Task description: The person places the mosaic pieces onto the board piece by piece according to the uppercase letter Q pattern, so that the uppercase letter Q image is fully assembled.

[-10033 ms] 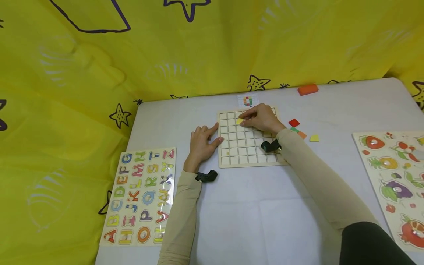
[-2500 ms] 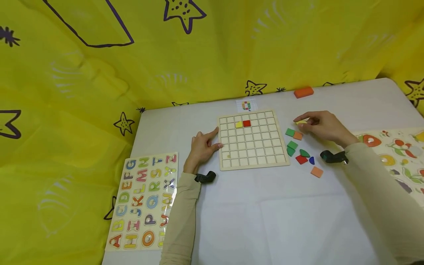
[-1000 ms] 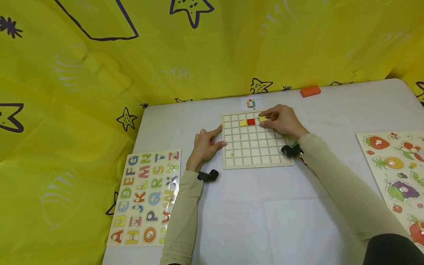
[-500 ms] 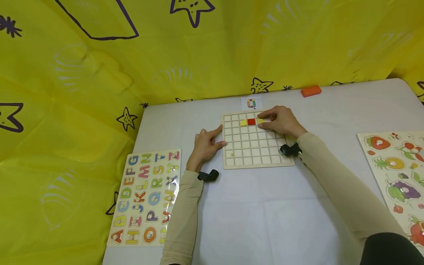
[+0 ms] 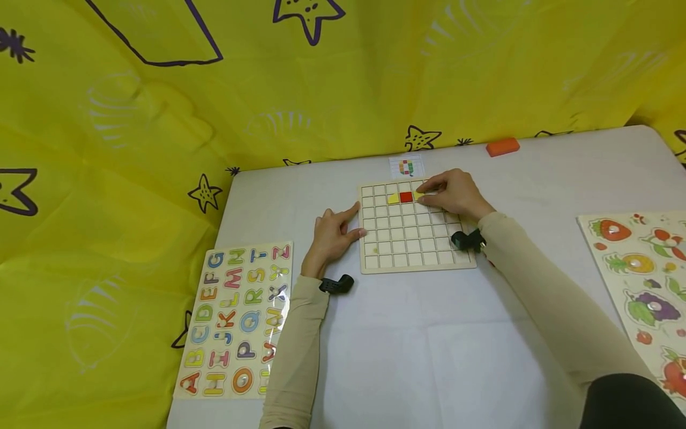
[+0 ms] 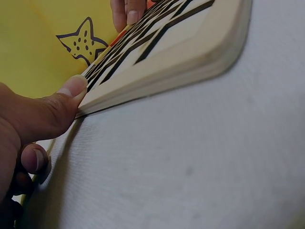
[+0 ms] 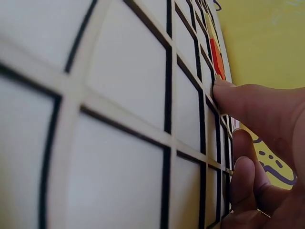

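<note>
A wooden grid board (image 5: 412, 241) lies on the white table, with a yellow tile (image 5: 393, 198) and a red tile (image 5: 406, 197) side by side in its second row. Thumb and index finger of my right hand (image 5: 454, 193) pinch another yellow tile (image 5: 420, 195) at the cell just right of the red one; the fingers partly cover it. My left hand (image 5: 331, 237) touches the board's left edge with its outstretched index finger and thumb. In the left wrist view, that thumb (image 6: 71, 88) presses on the board's rim (image 6: 157, 78).
Behind the board lies a small pattern card (image 5: 405, 167). An orange block (image 5: 502, 147) sits near the back edge. A letter puzzle (image 5: 286, 268) lies left, a fruit puzzle (image 5: 611, 274) right. My right forearm hides most of the loose tiles beside the board.
The first yellow tile and the red tile went onto the board earlier. My right hand fetched another yellow tile from the right and shifted it slightly left, beside the red one. Left hand stayed.
</note>
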The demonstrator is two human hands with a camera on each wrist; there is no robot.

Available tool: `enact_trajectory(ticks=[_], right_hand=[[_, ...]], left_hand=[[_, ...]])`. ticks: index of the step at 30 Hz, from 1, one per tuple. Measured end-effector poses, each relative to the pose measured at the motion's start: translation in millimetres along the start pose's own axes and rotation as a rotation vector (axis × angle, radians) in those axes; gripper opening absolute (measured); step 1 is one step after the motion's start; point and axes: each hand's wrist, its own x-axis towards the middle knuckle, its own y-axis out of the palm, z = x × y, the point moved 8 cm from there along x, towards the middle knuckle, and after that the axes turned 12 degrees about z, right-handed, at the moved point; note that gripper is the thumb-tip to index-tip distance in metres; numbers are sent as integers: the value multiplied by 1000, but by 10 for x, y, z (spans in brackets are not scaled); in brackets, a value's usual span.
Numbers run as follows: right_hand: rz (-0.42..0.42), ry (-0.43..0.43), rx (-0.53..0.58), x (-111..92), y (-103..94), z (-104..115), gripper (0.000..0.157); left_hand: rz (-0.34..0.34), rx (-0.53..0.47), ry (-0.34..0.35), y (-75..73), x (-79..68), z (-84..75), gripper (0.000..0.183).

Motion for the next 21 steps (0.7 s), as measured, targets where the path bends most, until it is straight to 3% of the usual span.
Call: enact_trajectory(ticks=[9, 21], right_hand=[[30, 28, 19, 22, 12, -6, 32], [8, 37, 23, 20, 2, -45, 29]], left_hand=[[-1, 6, -4, 11, 2, 21, 70], [-4, -9, -2, 6, 4, 8, 69]])
